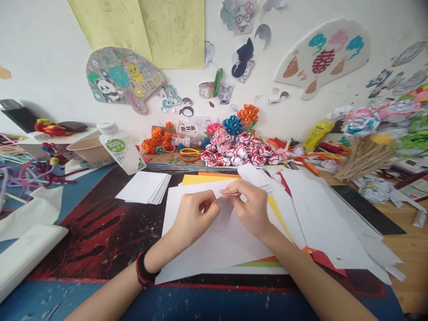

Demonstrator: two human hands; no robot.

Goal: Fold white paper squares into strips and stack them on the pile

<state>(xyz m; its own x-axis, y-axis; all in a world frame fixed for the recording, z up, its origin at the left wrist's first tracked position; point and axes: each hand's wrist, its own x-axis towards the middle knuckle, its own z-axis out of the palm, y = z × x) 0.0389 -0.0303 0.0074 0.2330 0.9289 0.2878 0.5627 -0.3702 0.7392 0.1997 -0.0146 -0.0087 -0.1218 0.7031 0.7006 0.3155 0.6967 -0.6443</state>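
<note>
My left hand, with a dark band on its wrist, is closed, thumb and fingers pressed together. Whatever it may grip is hidden. Close beside it, my right hand pinches a thin white bit of paper between thumb and fingertips. Both hands are above a large white sheet, which lies over yellow, orange and green sheets. Left of them sits a stack of small white papers. Another small white stack lies just behind my right hand.
A dark red-and-black mat covers the blue table. A white bottle and paper flowers stand along the wall. More white sheets and a black board lie to the right. A long white case is at left.
</note>
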